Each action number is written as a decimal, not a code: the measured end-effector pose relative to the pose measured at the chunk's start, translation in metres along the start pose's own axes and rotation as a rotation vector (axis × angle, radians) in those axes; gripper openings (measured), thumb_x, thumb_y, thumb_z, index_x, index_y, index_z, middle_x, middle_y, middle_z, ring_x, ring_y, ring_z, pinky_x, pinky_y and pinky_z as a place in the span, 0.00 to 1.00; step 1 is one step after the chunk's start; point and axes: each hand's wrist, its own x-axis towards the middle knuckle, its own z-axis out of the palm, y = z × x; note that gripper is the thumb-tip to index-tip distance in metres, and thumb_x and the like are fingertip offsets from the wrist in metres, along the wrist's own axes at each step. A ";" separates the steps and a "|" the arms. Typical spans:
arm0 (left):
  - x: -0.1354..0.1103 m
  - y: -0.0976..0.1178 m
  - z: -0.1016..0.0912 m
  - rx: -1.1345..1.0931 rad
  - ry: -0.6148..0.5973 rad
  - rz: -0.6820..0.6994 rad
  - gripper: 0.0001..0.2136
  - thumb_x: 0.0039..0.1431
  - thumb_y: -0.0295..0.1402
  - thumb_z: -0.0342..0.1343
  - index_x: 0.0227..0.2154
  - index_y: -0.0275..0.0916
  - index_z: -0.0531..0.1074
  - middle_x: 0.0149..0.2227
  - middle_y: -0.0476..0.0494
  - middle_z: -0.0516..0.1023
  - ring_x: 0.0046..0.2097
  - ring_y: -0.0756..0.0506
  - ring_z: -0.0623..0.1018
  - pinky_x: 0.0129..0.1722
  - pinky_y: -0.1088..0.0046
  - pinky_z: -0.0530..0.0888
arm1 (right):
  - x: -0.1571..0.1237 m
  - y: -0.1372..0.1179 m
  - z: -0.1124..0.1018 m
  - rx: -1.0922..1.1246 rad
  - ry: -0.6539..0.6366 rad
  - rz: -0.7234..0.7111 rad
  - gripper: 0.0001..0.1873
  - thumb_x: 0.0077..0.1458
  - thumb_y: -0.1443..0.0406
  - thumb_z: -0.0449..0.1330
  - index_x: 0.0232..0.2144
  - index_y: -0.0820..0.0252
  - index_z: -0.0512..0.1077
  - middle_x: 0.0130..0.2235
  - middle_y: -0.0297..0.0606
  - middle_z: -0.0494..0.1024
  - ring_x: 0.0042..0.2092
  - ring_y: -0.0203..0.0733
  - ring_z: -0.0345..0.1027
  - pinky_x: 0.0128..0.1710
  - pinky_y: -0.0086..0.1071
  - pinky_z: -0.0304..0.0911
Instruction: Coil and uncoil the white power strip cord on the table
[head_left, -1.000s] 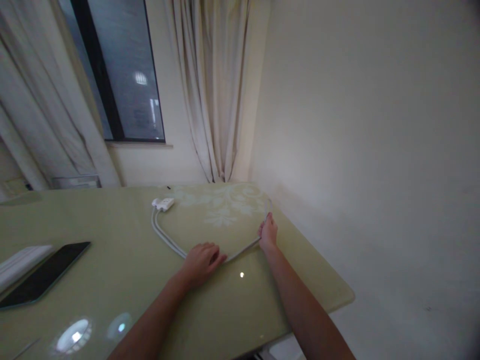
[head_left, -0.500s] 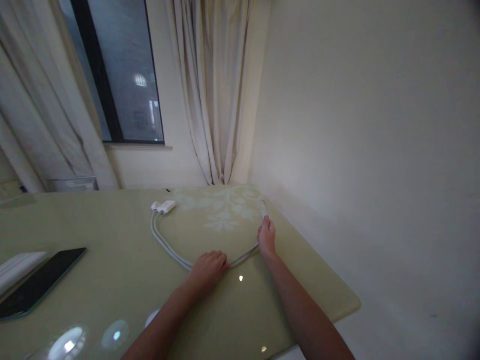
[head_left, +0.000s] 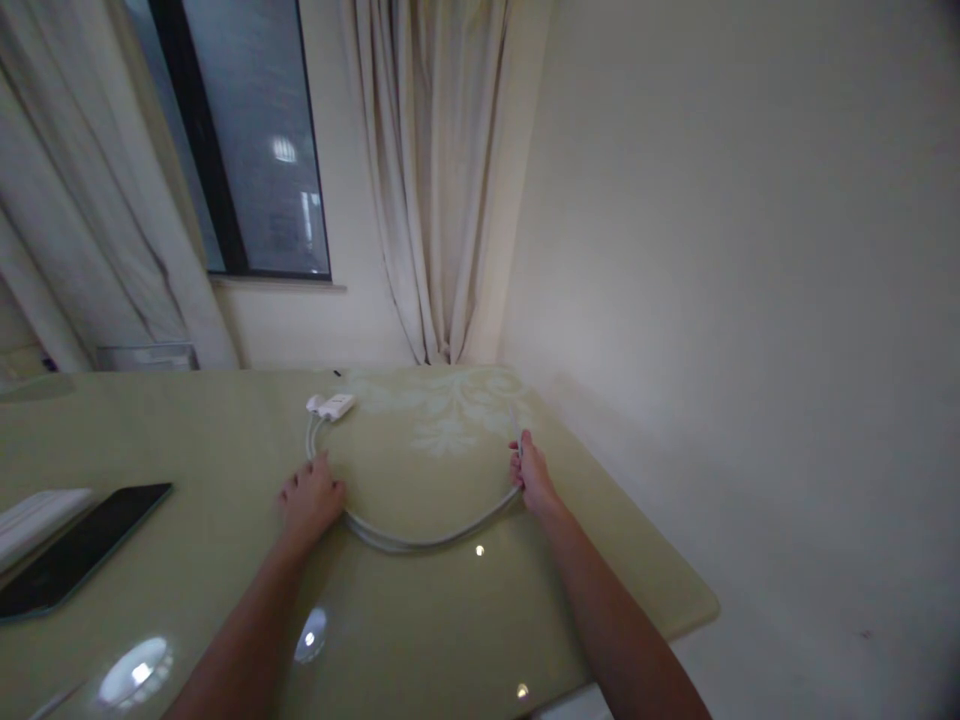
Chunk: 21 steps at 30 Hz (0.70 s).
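A doubled white cable (head_left: 427,545) lies in a wide curve on the table. At its far left end rest a white plug (head_left: 315,403) and a small white power strip (head_left: 337,407). My left hand (head_left: 311,505) is closed around the cable's left side, just nearer than the plug, with its fingertips partly hidden. On the right, my right hand (head_left: 534,475) grips the other end, and a short bit of cable sticks up past its fingers. Between both hands the cable sags toward me.
The glossy pale green table (head_left: 420,640) meets a bare wall on the right. A dark flat panel (head_left: 82,555) and a white flat object (head_left: 41,520) lie at the left. Behind stand beige curtains (head_left: 427,180) and a window (head_left: 247,140).
My left hand has moved left along the cable, from its middle toward the plug end. The right hand stays nearly in place, and less of the cable loop shows above it.
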 end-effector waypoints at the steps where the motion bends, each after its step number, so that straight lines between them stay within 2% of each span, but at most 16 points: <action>1: 0.001 0.002 0.000 -0.074 0.004 -0.010 0.25 0.50 0.28 0.60 0.55 0.39 0.72 0.56 0.24 0.75 0.68 0.19 0.66 0.63 0.33 0.63 | 0.000 0.002 0.001 -0.005 -0.002 0.010 0.22 0.68 0.47 0.60 0.30 0.57 0.69 0.16 0.21 0.58 0.14 0.28 0.45 0.12 0.22 0.40; 3: 0.004 0.007 -0.001 -0.253 0.028 -0.064 0.25 0.49 0.25 0.61 0.53 0.40 0.72 0.53 0.30 0.77 0.65 0.26 0.71 0.62 0.45 0.70 | -0.001 0.007 0.005 -0.019 0.000 0.021 0.22 0.69 0.49 0.59 0.29 0.58 0.70 0.16 0.23 0.60 0.14 0.28 0.46 0.12 0.22 0.43; 5: 0.006 0.011 -0.003 -0.442 0.041 -0.137 0.25 0.50 0.23 0.63 0.52 0.41 0.72 0.51 0.34 0.78 0.59 0.33 0.77 0.55 0.57 0.77 | -0.002 0.014 0.009 -0.038 0.007 0.011 0.21 0.67 0.51 0.60 0.27 0.58 0.70 0.17 0.25 0.63 0.15 0.29 0.49 0.13 0.22 0.45; 7: 0.009 0.015 -0.005 -0.623 0.037 -0.246 0.21 0.55 0.23 0.64 0.52 0.40 0.72 0.48 0.37 0.79 0.52 0.39 0.80 0.47 0.64 0.80 | -0.004 0.019 0.013 -0.068 0.016 -0.019 0.20 0.64 0.53 0.64 0.25 0.57 0.69 0.17 0.27 0.66 0.16 0.30 0.53 0.15 0.22 0.49; 9: 0.011 0.018 -0.008 -0.788 -0.001 -0.359 0.16 0.63 0.28 0.64 0.53 0.38 0.73 0.47 0.39 0.79 0.47 0.42 0.81 0.43 0.65 0.81 | -0.005 0.022 0.016 -0.110 0.018 -0.066 0.18 0.60 0.54 0.66 0.24 0.56 0.69 0.19 0.29 0.71 0.20 0.33 0.60 0.18 0.23 0.55; 10: 0.012 0.019 -0.009 -0.865 -0.032 -0.406 0.15 0.66 0.32 0.63 0.54 0.37 0.74 0.50 0.38 0.79 0.48 0.42 0.81 0.45 0.62 0.82 | -0.006 0.022 0.017 -0.132 0.017 -0.096 0.17 0.59 0.55 0.67 0.25 0.56 0.70 0.21 0.31 0.73 0.23 0.34 0.65 0.21 0.24 0.59; 12: 0.011 0.023 -0.009 -1.008 -0.084 -0.480 0.16 0.70 0.38 0.61 0.56 0.36 0.74 0.52 0.38 0.79 0.48 0.42 0.81 0.46 0.59 0.82 | -0.008 0.017 0.018 -0.171 0.014 -0.169 0.12 0.56 0.58 0.68 0.27 0.56 0.73 0.27 0.35 0.78 0.32 0.39 0.73 0.30 0.28 0.68; 13: 0.010 0.025 -0.009 -1.074 -0.098 -0.507 0.14 0.71 0.37 0.59 0.54 0.35 0.74 0.49 0.39 0.79 0.44 0.44 0.81 0.42 0.63 0.82 | -0.010 0.013 0.018 -0.186 0.019 -0.211 0.09 0.55 0.60 0.69 0.28 0.55 0.74 0.31 0.37 0.80 0.38 0.42 0.75 0.36 0.30 0.71; 14: 0.008 0.027 -0.008 -1.138 -0.103 -0.526 0.10 0.72 0.34 0.57 0.50 0.35 0.75 0.42 0.43 0.78 0.36 0.48 0.79 0.34 0.71 0.80 | -0.013 0.009 0.019 -0.194 0.028 -0.251 0.07 0.53 0.62 0.70 0.30 0.55 0.75 0.36 0.38 0.81 0.46 0.45 0.75 0.42 0.33 0.72; 15: 0.005 0.030 -0.006 -1.200 -0.101 -0.538 0.06 0.72 0.30 0.54 0.46 0.35 0.74 0.34 0.48 0.74 0.28 0.53 0.73 0.25 0.78 0.74 | -0.017 0.005 0.020 -0.205 0.043 -0.302 0.07 0.51 0.64 0.70 0.32 0.54 0.76 0.41 0.40 0.82 0.53 0.47 0.73 0.47 0.35 0.72; 17: 0.000 0.037 -0.001 -1.319 -0.084 -0.539 0.07 0.70 0.23 0.48 0.38 0.36 0.70 0.25 0.57 0.59 0.18 0.56 0.58 0.14 0.84 0.55 | -0.030 0.000 0.023 -0.258 0.064 -0.449 0.11 0.50 0.64 0.70 0.38 0.54 0.78 0.50 0.43 0.80 0.61 0.49 0.67 0.55 0.38 0.69; 19: -0.005 0.045 0.005 -1.430 -0.055 -0.523 0.08 0.69 0.22 0.47 0.35 0.39 0.66 0.24 0.59 0.54 0.17 0.56 0.52 0.13 0.84 0.49 | -0.051 0.000 0.031 -0.357 -0.003 -0.616 0.10 0.56 0.60 0.67 0.42 0.52 0.79 0.50 0.44 0.80 0.58 0.49 0.69 0.57 0.41 0.67; 20: -0.008 0.049 0.008 -1.481 -0.039 -0.512 0.08 0.69 0.22 0.46 0.35 0.39 0.64 0.24 0.59 0.53 0.17 0.56 0.52 0.14 0.84 0.49 | -0.064 0.004 0.035 -0.416 -0.105 -0.673 0.10 0.61 0.57 0.64 0.42 0.52 0.80 0.46 0.42 0.80 0.52 0.48 0.72 0.56 0.41 0.68; 21: -0.010 0.053 0.010 -1.528 -0.024 -0.500 0.08 0.69 0.21 0.46 0.34 0.40 0.63 0.24 0.59 0.53 0.17 0.56 0.52 0.14 0.84 0.50 | -0.077 0.008 0.041 -0.478 -0.267 -0.687 0.12 0.65 0.55 0.61 0.41 0.51 0.81 0.40 0.40 0.80 0.45 0.46 0.74 0.53 0.41 0.69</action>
